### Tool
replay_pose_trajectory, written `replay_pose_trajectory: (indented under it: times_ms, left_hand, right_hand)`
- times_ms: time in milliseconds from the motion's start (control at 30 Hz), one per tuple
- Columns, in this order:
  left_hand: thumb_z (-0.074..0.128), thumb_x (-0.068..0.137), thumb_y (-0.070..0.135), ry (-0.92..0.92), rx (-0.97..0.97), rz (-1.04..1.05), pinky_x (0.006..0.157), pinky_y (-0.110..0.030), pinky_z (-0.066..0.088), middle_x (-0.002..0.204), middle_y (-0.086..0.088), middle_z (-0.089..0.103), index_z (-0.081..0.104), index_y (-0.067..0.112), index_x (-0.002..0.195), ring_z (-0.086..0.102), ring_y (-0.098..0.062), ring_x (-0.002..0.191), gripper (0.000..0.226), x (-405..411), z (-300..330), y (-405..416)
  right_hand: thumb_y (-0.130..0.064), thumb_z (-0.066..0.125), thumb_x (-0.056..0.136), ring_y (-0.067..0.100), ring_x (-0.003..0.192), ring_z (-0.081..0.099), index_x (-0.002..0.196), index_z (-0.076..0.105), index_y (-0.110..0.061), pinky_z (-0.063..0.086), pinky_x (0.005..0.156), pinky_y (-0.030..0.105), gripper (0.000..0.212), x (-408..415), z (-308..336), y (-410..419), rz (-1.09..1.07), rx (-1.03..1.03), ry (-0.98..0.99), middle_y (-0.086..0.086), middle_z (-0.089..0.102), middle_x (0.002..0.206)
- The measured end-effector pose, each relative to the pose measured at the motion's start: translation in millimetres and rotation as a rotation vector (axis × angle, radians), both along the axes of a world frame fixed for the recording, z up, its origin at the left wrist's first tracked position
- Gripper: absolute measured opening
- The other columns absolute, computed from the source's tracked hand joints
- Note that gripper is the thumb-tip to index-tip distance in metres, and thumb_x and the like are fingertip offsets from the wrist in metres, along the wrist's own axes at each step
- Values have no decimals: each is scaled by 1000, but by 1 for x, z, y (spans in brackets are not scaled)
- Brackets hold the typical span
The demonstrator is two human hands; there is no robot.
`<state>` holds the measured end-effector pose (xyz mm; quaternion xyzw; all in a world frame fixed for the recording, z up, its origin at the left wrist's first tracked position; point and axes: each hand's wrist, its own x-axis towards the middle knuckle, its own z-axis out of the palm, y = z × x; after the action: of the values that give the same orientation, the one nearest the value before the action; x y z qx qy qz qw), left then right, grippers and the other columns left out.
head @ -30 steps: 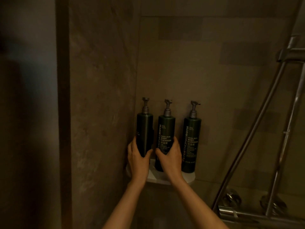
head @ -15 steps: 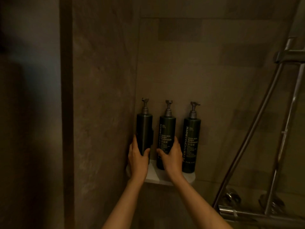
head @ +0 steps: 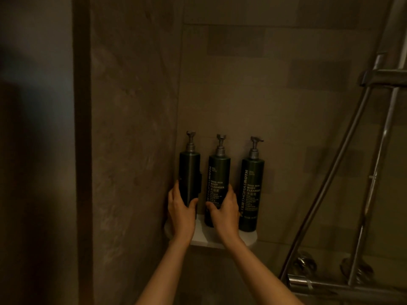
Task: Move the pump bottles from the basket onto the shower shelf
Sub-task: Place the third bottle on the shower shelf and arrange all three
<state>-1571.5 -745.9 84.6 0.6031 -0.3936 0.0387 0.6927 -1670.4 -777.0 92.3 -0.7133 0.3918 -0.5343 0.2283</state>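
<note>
Head view: each grip (both hands) wraps a bottle point(head: 189, 179).

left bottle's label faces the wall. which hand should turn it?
Left. The left hand already wraps the left bottle low on its body, while the right hand is busy gripping the middle bottle on the shelf.

Three pump bottles stand up in a row on the shelf point(head: 250, 238) in the corner where two walls meet. The left bottle point(head: 189, 172) is next to the side wall, the middle bottle point(head: 218, 179) is beside it, and the right bottle point(head: 251, 194) stands a little apart. The left hand point(head: 181, 213) wraps around the left bottle. The right hand point(head: 224, 211) wraps around the middle bottle. Shower pipes point(head: 343, 172) run well off to the right.
</note>
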Motion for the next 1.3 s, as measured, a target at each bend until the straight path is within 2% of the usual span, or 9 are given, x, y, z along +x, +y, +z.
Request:
replay_pose_trajectory:
  times_ms: [167,500,700,867,967,1067,1133,1200,1300]
  left_hand:
    - [73,74,6,6,0,4,101,-35,38,135,-10,47,37,15,141,47,-25,124,76,1,-2,1]
    - [68,80,7,-27,-2,-1,98,-26,33,139,-11,44,32,13,143,44,-24,126,72,0,-5,4]
    - [66,82,7,-31,3,-9,98,-26,32,140,-11,43,31,12,144,44,-24,127,71,0,-5,5]
    - [62,85,8,-53,15,10,106,-31,30,146,-12,36,26,11,146,38,-25,132,71,-6,-9,7]
    - [59,88,8,-137,-5,97,111,-36,30,151,-13,28,25,9,146,34,-26,136,67,-17,-14,12]
    - [57,89,8,-263,-82,179,110,-33,28,149,-12,31,29,10,143,34,-21,135,61,-35,-16,17]
    - [58,89,11,-312,-98,120,110,-29,24,149,-6,30,29,13,144,28,-11,135,62,-47,-14,18]
    - [60,88,17,-343,-64,34,111,-24,20,149,0,28,27,15,145,24,-5,134,66,-57,-14,14]
    - [66,83,25,-276,30,-82,112,-29,26,152,-4,26,20,16,148,28,-13,137,80,-66,-14,4]
  right_hand:
    - [-14,65,84,25,132,41,148,17,-13,35,108,38,79,2,0,1,5,8,2,10,37,146]
    - [-17,64,86,27,134,37,149,12,-11,33,110,39,81,-2,0,2,-12,6,41,12,34,148]
    - [-19,64,86,26,136,35,148,13,-11,32,110,39,81,-2,-1,1,-29,1,50,12,32,150]
    - [-22,62,88,24,138,31,149,10,-12,32,112,38,81,-7,-1,7,4,-37,64,10,26,153]
    - [-15,52,93,15,135,32,147,20,-12,30,111,29,63,-17,-3,20,-39,-183,23,7,30,151]
    - [1,48,90,11,129,38,138,38,-12,33,107,27,51,-35,-3,31,-106,-345,-139,5,41,143]
    - [3,51,88,10,130,37,136,39,-11,32,107,27,52,-46,0,29,-142,-388,-213,6,39,143]
    - [-3,56,88,7,130,31,140,34,-11,29,106,26,57,-55,6,21,-181,-359,-231,7,33,146]
    - [-15,62,86,14,134,30,147,19,-15,30,106,29,75,-64,9,7,-136,-169,-199,6,25,151]
